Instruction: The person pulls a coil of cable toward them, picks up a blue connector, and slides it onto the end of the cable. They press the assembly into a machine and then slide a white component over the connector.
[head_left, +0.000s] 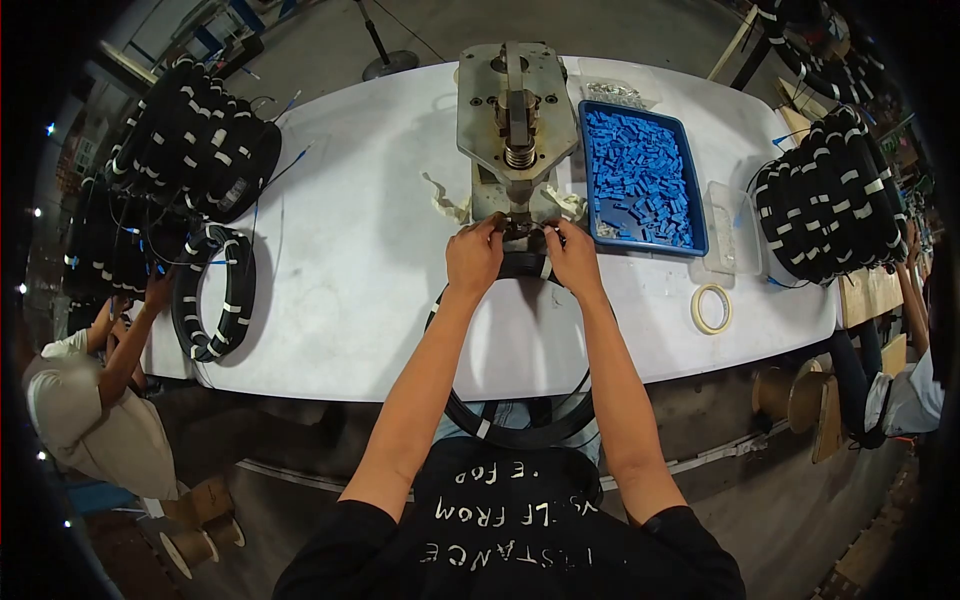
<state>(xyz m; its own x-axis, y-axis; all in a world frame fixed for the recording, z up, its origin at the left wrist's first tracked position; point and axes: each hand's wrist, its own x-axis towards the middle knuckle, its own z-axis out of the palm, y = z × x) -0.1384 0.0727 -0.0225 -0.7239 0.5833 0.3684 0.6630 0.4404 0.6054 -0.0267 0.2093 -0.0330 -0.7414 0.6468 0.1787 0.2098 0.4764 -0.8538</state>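
Head view: a white-topped bench spans the scene, with a grey metal press standing at its far middle, a coiled spring above its lower end. Both of the person's bare hands reach forward to the foot of this press. The left hand is curled, thumb and fingertips drawn close together just beside the press's lower tip; the right hand mirrors it on the other side, fingers bent inward. What sits between either set of fingertips is too small and dark to tell, so I cannot say whether they grip anything.

Below the hands, a black cable coil bound with white tape reaches from the press's foot past the bench's near edge to the person's lap, between the forearms. Right of the press lies a blue rectangular plastic tray full of small blue plastic pieces. Near it are a clear plastic box and a cream tape roll. Stacked black cable coils stand at the right end. At the left, a co-worker's hand is beside a single upright black coil.
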